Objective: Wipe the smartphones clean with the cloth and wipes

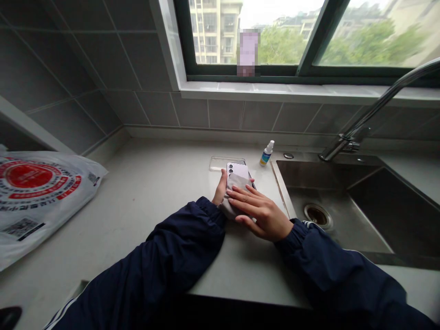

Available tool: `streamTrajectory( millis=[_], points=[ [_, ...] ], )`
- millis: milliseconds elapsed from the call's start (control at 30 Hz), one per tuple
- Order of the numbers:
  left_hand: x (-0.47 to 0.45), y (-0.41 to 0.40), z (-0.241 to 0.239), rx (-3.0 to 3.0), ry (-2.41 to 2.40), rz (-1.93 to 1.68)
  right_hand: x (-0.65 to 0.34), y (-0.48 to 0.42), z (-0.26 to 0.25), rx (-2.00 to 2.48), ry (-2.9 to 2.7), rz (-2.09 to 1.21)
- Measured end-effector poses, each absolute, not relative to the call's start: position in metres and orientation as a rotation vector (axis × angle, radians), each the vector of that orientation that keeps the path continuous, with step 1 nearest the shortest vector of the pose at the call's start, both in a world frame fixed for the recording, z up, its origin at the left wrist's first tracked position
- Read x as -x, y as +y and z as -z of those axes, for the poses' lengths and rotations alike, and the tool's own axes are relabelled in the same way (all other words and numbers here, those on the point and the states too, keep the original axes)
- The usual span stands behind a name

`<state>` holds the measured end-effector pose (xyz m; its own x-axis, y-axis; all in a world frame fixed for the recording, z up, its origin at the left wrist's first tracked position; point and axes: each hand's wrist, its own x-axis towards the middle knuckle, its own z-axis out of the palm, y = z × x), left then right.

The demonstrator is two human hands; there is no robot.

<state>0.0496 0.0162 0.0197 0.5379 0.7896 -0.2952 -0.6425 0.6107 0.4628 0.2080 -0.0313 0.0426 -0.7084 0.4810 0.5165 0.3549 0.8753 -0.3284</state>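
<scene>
A pale lilac phone (237,170) is held back-side up, its camera lenses at the top left, just above the counter. My left hand (220,189) grips its left edge, thumb on the back. My right hand (261,211) lies over the phone's lower half with fingers stretched flat, pressing a light grey cloth (235,184) against it. A clear phone case (218,162) lies on the counter just behind the phone. A small spray bottle (266,154) with a white nozzle and a blue and yellow label stands to the right of the case.
A steel sink (343,201) with a drain and a long tap (378,107) fills the right side. A white plastic bag (37,195) with red print lies at the left. The pale counter (147,192) runs to a tiled wall under a window.
</scene>
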Motion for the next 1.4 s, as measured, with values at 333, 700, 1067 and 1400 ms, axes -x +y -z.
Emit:
streamTrajectory(
  millis=[333,700,1067,1400],
  points=[
    [-0.062,0.015,-0.020,-0.408,0.370,-1.034,-0.212,-0.020,-0.036,0.996,-2.305,-0.151],
    [-0.053,0.015,-0.023,-0.337,0.417,-0.944,-0.210,-0.028,-0.041,0.763,-2.410,-0.157],
    [-0.052,0.011,-0.036,-0.258,0.454,-0.953,-0.210,-0.028,-0.041,0.787,-2.429,-0.088],
    [-0.059,0.013,-0.031,-0.238,0.435,-1.053,-0.208,-0.026,-0.039,1.052,-2.338,-0.059]
  ],
)
